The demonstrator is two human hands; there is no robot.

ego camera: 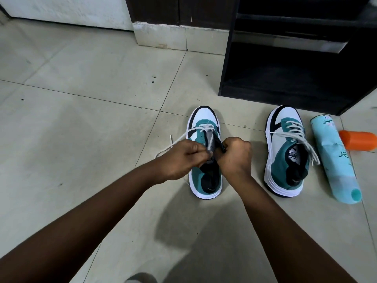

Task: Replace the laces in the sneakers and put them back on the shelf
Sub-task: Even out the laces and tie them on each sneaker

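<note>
Two white, teal and black sneakers stand on the tiled floor. Over the left sneaker (205, 119), both my hands work at its tongue. My left hand (181, 158) pinches the white lace (179, 137), which loops out to the left from the lowest eyelets. My right hand (234, 156) is curled round the shoe's dark upper edge by the eyelets. The right sneaker (285, 152) stands apart to the right, laced, its lace ends loose. The dark shelf unit (289, 64) stands behind it.
A light blue bottle (336, 160) lies on its side right of the laced sneaker. An orange cylinder (359, 139) lies beyond it at the right edge. A wall plinth (163, 35) and dark door stand at the back.
</note>
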